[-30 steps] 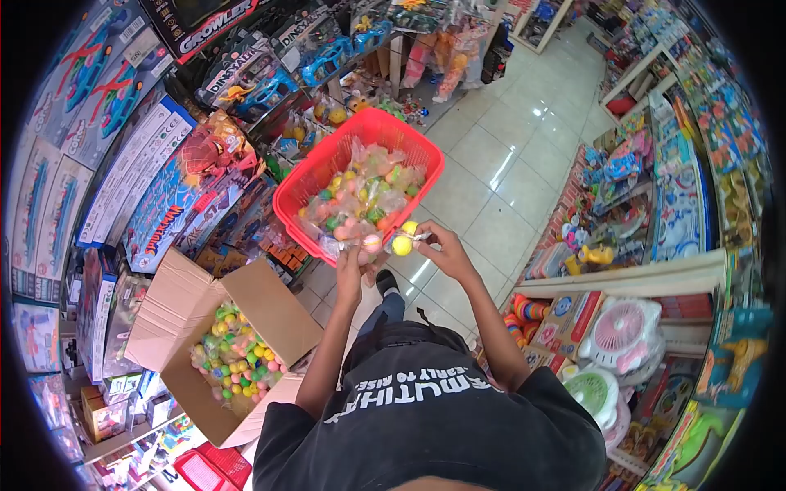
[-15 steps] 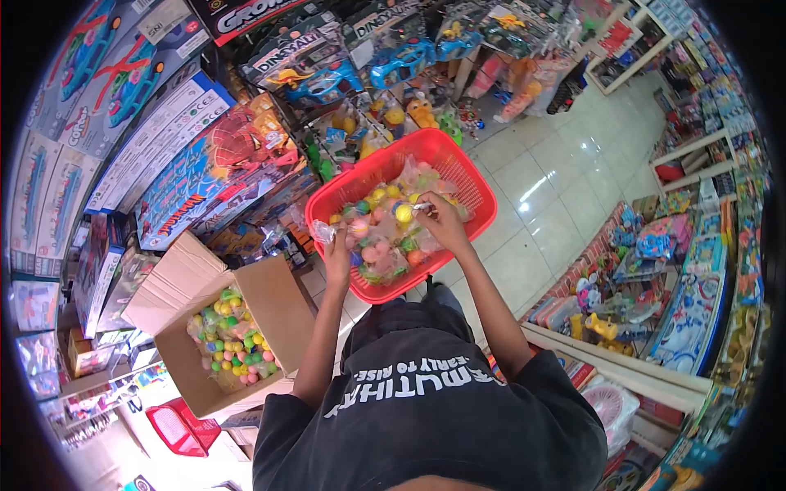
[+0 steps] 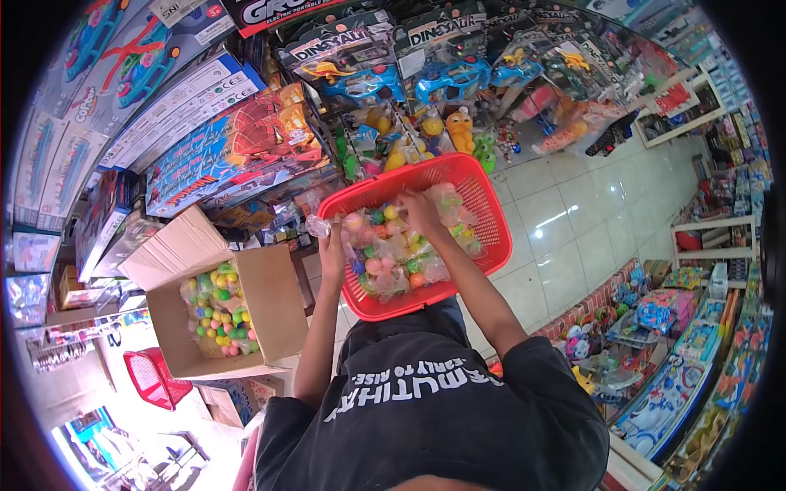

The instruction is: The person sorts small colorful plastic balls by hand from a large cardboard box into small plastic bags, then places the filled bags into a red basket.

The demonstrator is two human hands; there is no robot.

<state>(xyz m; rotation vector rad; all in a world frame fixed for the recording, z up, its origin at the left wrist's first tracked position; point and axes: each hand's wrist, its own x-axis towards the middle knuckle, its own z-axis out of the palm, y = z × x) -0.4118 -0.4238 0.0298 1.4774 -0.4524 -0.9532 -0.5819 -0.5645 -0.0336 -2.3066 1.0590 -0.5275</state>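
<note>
A red plastic basket (image 3: 501, 237) in front of my body holds several small coloured balls (image 3: 385, 263) in clear plastic bags. At the basket's left side, my left hand (image 3: 332, 252) is closed on a clear plastic bag (image 3: 318, 227), whose crumpled end sticks up above the fingers. My right hand (image 3: 421, 213) is inside the basket among the bagged balls, near its far side. Its fingers are bent together, and what they hold, if anything, is hidden.
Left of me stands an open cardboard box (image 3: 274, 299) with more bagged coloured balls. Toy boxes (image 3: 237, 151) are stacked behind it. Packaged dinosaur toys (image 3: 450, 78) hang beyond the basket. A tiled floor (image 3: 565, 229) and toy shelves lie to the right.
The view has shifted, so the basket appears further right and lower. My right hand has gone deeper among the balls; the small white thing at its fingertips no longer shows. My left hand keeps the bag.
</note>
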